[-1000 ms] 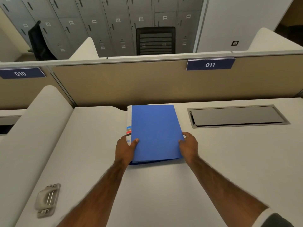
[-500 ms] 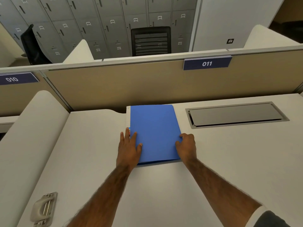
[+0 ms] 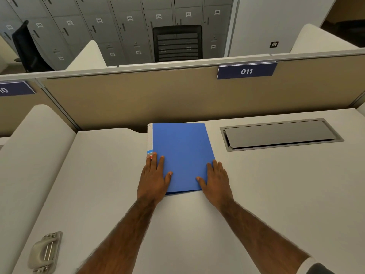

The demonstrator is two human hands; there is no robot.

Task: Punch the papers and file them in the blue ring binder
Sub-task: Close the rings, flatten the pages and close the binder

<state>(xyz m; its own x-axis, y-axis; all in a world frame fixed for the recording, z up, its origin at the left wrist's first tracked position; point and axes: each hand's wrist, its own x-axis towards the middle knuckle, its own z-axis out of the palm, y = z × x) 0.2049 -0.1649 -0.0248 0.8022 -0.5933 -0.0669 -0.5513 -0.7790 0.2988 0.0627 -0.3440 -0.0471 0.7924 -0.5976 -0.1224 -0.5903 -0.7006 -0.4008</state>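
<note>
blue ring binder (image 3: 182,151) closed | left hand (image 3: 154,178) still flat on cover | right hand (image 3: 216,180) uncurled, now flat too

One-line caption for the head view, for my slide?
Closed blue ring binder on the white desk, left hand and right hand resting flat on it; hole punch at near left.

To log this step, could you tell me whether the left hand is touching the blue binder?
Touching. The head view shows the left hand flat, thumb and forefinger on the blue binder.
</note>
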